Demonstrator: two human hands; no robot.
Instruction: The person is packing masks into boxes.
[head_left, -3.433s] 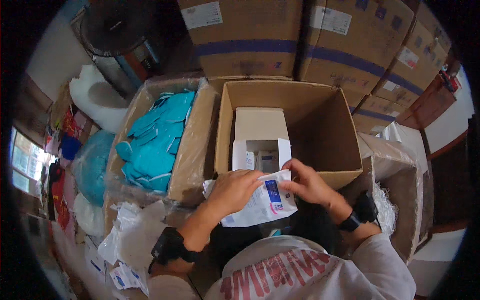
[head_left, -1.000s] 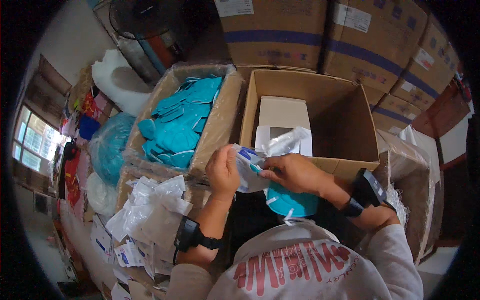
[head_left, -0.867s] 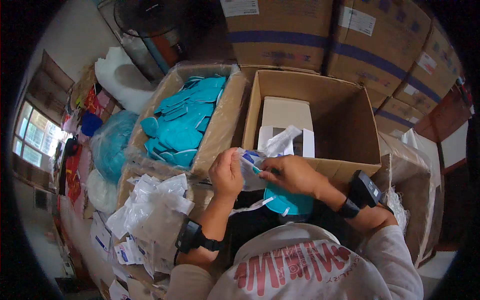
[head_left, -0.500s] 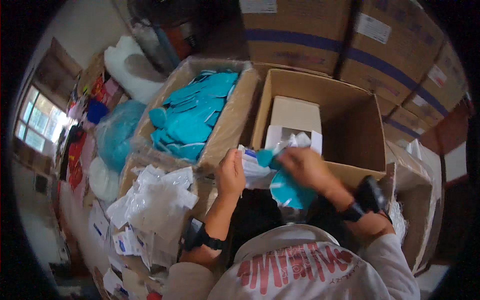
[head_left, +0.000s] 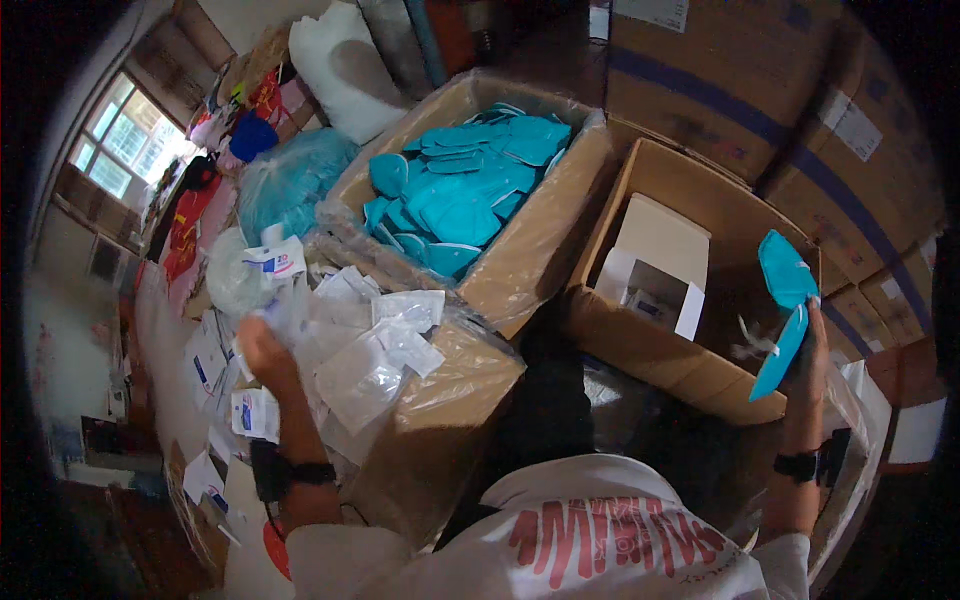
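Observation:
My right hand [head_left: 812,352] is raised at the right and grips a teal folded face mask [head_left: 784,300] by its lower edge. It holds the mask over the near right corner of an open cardboard box [head_left: 640,345]. A small white carton [head_left: 655,265] with its flaps open stands inside that box. My left hand [head_left: 262,347] is stretched out to the left over a heap of empty clear wrappers [head_left: 365,340]. A blurred clear wrapper [head_left: 285,300] sits at its fingertips, and the fingers themselves are mostly hidden.
A plastic-lined cardboard box [head_left: 530,270] full of teal masks [head_left: 455,190] stands at the middle back. More labelled cartons [head_left: 760,90] are stacked behind. Bags, a blue plastic sack [head_left: 290,180] and loose packets [head_left: 205,365] crowd the left; a window [head_left: 125,145] is far left.
My hands were together in front of me, pulling a teal mask from its clear wrapper. They have since parted: the left swung out to the wrapper heap, the right carried the mask toward the open box.

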